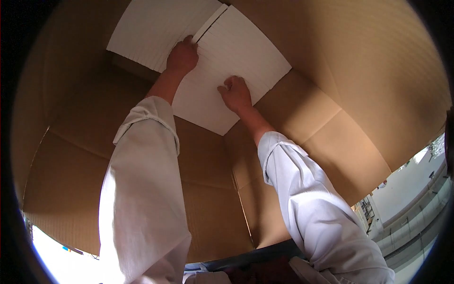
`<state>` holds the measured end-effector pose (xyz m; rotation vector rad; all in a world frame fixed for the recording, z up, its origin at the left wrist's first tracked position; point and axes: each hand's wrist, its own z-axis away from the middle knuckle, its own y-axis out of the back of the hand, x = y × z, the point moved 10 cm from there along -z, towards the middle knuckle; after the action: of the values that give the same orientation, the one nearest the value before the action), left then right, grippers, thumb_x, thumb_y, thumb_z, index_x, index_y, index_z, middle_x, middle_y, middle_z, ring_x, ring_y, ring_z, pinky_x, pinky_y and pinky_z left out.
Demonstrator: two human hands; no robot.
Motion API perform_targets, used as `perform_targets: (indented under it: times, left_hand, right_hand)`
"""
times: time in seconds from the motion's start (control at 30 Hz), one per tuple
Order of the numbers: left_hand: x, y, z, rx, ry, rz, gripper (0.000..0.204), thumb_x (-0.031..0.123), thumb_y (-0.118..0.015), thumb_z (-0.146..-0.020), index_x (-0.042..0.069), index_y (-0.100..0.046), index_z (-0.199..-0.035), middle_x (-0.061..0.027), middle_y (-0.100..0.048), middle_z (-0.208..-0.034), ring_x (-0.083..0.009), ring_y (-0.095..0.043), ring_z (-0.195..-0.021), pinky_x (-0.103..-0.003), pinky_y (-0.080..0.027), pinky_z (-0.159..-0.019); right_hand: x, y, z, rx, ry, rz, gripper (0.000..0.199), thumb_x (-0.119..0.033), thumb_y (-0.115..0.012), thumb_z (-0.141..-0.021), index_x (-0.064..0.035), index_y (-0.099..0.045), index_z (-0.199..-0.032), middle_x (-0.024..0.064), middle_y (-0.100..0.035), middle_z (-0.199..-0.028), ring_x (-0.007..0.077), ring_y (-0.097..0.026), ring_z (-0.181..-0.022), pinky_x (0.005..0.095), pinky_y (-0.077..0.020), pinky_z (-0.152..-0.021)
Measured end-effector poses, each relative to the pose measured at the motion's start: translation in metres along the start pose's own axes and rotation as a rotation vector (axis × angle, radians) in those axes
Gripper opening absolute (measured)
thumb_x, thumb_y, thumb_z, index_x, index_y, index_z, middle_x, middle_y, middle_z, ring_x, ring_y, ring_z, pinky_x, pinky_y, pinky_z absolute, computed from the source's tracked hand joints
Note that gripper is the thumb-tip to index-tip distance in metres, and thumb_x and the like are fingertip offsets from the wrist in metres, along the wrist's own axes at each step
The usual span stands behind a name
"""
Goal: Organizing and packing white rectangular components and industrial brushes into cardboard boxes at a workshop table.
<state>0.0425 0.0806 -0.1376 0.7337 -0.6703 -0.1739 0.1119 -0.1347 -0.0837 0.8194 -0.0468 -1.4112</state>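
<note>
Two flat white cardboard pieces lie side by side deep inside a large brown cardboard box. A narrow dark gap runs between the left white piece (156, 28) and the right white piece (250, 47). My left hand (182, 57) is closed at the near end of that gap, its fingertips on the edge of the left piece; the underside of its fingers is hidden. My right hand (236, 94) is over the right piece near its right edge. Its fingers are bent, with thumb and forefinger apart and nothing visible between them.
Tall brown walls of the cardboard box (378, 71) surround both my arms. Its near wall (208, 203) stands below my forearms. Beyond the box, a pale floor and shelf-like shapes (411, 203) show at lower right, and bright light at lower left.
</note>
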Motion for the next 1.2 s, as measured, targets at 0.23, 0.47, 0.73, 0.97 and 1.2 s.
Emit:
perform_targets:
  times: [0.23, 0.47, 0.73, 0.97, 1.2]
  left_hand:
    - [-0.024, 0.025, 0.024, 0.005, -0.128, -0.213, 0.053, 0.036, -0.051, -0.102, -0.004, -0.051, -0.137, -0.0302, -0.063, -0.123, -0.0439, -0.060, -0.116, -0.049, -0.048, -0.100]
    - [0.022, 0.083, 0.110, 0.043, 0.126, 0.129, 0.049, 0.032, -0.063, -0.095, -0.007, -0.061, -0.124, -0.0313, -0.064, -0.119, -0.0463, -0.061, -0.113, -0.048, -0.050, -0.097]
    - [0.097, 0.166, 0.192, 0.029, 0.178, 0.202, 0.034, 0.024, -0.068, -0.090, -0.003, -0.069, -0.112, -0.0255, -0.072, -0.099, -0.0386, -0.070, -0.097, -0.044, -0.055, -0.087]
    - [0.229, 0.311, 0.236, 0.281, -0.054, 0.637, 0.022, 0.016, -0.067, -0.096, -0.002, -0.068, -0.108, -0.0123, -0.072, -0.091, -0.0172, -0.068, -0.083, -0.031, -0.054, -0.079]
    - [0.364, 0.434, 0.163, 0.381, -0.168, 0.953, 0.063, 0.046, -0.065, -0.094, -0.009, -0.061, -0.126, -0.0162, -0.068, -0.105, -0.0225, -0.065, -0.099, -0.035, -0.052, -0.090]
  right_hand:
    - [-0.014, -0.001, 0.023, -0.118, -0.019, 0.062, 0.040, -0.034, -0.066, -0.089, 0.0020, -0.064, -0.108, 0.0245, -0.064, -0.112, 0.0416, -0.060, -0.110, 0.0492, -0.0486, -0.094]
    - [-0.082, 0.061, 0.070, -0.071, 0.034, 0.130, 0.039, -0.033, -0.066, -0.092, -0.0012, -0.066, -0.113, 0.0169, -0.070, -0.109, 0.0368, -0.065, -0.105, 0.0451, -0.0523, -0.092]
    - [-0.211, 0.174, 0.181, 0.058, 0.312, -0.098, 0.026, -0.022, -0.065, -0.093, 0.0008, -0.066, -0.104, 0.0188, -0.071, -0.094, 0.0326, -0.071, -0.089, 0.0411, -0.0562, -0.078]
    - [-0.257, 0.416, 0.284, 0.776, 0.670, -0.474, 0.014, -0.015, -0.071, -0.094, -0.0044, -0.063, -0.098, 0.0048, -0.069, -0.085, 0.0127, -0.069, -0.075, 0.0282, -0.0554, -0.067]
    - [-0.258, 0.508, 0.188, 0.586, 0.400, -0.720, 0.093, -0.063, -0.065, -0.091, 0.0124, -0.042, -0.140, 0.0222, -0.064, -0.121, 0.0199, -0.065, -0.099, 0.0302, -0.0527, -0.085]
